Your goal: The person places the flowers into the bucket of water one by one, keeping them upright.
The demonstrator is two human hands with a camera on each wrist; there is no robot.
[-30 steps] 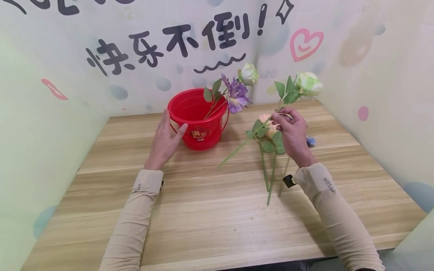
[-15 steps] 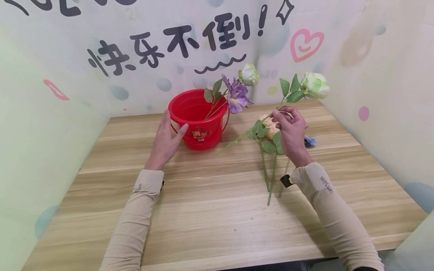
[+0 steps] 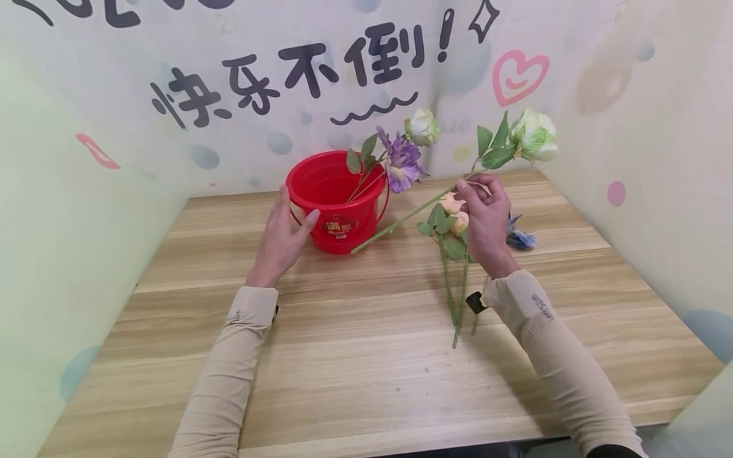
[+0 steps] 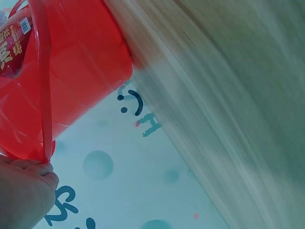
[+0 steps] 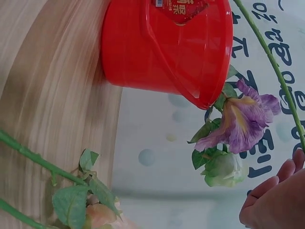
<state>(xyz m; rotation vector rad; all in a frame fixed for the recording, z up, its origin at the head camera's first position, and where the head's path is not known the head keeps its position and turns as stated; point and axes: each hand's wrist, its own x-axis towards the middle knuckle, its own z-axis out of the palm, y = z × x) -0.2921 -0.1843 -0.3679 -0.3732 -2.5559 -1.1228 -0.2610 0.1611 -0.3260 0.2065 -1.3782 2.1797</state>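
Observation:
My right hand (image 3: 485, 219) pinches the green stem of a white-green artificial rose (image 3: 535, 135). The bloom is at the upper right, and the stem slants down left, its tip overlapping the lower front of a red bucket (image 3: 338, 226). With fingers straight, my left hand (image 3: 280, 235) rests against the bucket's left rim; in the left wrist view its fingertips (image 4: 40, 168) are right at the rim by the handle. A purple flower (image 3: 402, 166) and another white rose (image 3: 422, 127) stand in the bucket, leaning right over its rim.
Peach-coloured flowers (image 3: 460, 222) with green stems (image 3: 446, 286) lie on the wooden table (image 3: 355, 356), below my right hand. A blue flower (image 3: 521, 238) lies right of them, partly hidden by that hand. A printed wall covering (image 3: 246, 152) stands behind the bucket.
The held rose has turned: its stem's lower end has risen and swung left toward the bucket, while the bloom has shifted right. The right hand has moved slightly; the left stays at the bucket.

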